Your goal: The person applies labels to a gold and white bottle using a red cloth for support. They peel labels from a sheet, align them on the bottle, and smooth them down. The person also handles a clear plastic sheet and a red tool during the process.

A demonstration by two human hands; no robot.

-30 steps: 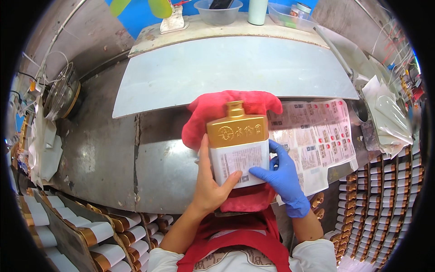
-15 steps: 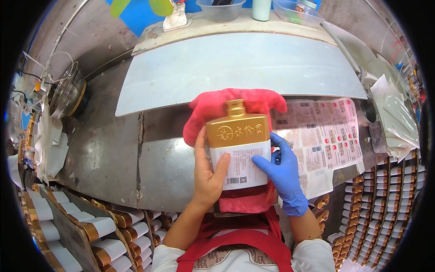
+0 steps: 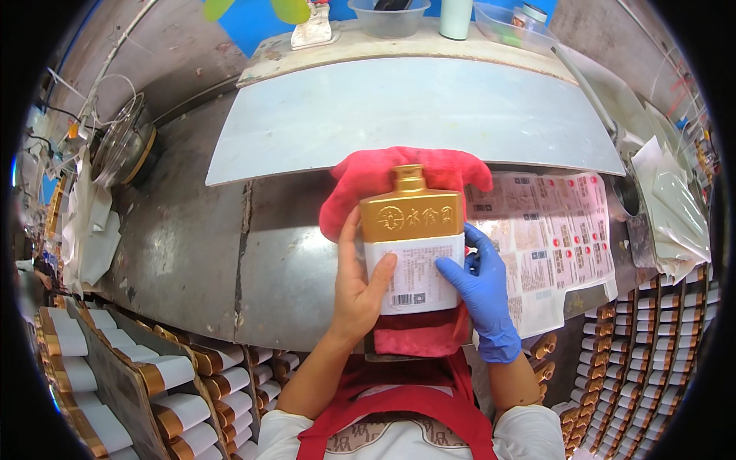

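Observation:
A flat-sided bottle (image 3: 412, 218) with a gold neck and shoulders and a white lower body is held upright in the picture between both hands. A printed label (image 3: 418, 276) covers much of its white face. My bare left hand (image 3: 362, 280) wraps the left edge, thumb lying on the label. In a blue glove, my right hand (image 3: 483, 287) grips the right edge with its thumb on the label's right side; its other fingers are partly hidden behind the bottle. Under and behind the bottle lies a bunched red cloth (image 3: 349, 184).
Printed label sheets (image 3: 563, 222) lie right of the cloth on the metal table (image 3: 287, 276). Beyond it is a pale board (image 3: 414, 115). Racks of gold-and-white bottles stand at lower left (image 3: 165, 368) and lower right (image 3: 652, 353). Plastic tubs (image 3: 391, 19) line the back.
The whole view has shifted slightly, so the scene sits a little to the right. Both hands keep the same hold on the bottle, with the thumbs still on its label.

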